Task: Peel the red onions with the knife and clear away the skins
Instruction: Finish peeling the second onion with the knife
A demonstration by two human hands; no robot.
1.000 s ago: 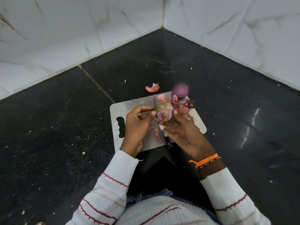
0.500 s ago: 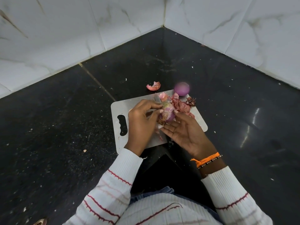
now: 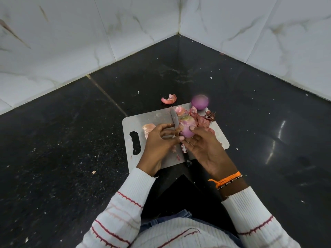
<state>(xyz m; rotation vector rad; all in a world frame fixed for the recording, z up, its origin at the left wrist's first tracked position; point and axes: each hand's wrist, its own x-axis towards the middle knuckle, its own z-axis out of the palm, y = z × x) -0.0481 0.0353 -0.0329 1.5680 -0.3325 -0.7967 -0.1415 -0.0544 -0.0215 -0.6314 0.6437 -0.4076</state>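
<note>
White marbled tiles wall the corner of your black counter point(image 3: 71, 140), where a steel cutting board point(image 3: 152, 119) lies. Your right hand point(image 3: 202, 147) cups the half-peeled red onion point(image 3: 187, 127) in curled fingers; your left hand point(image 3: 159, 140), loosely curled, touches it, pinching nothing clearly. Under both hands lies the knife point(image 3: 174, 119). Beyond your fingertips sit skins point(image 3: 200, 120) and a peeled onion point(image 3: 199, 102).

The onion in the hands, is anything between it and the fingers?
Nothing visible is. The right hand grips the onion directly, and the left hand touches its side. The knife lies on the cutting board below them.
</note>
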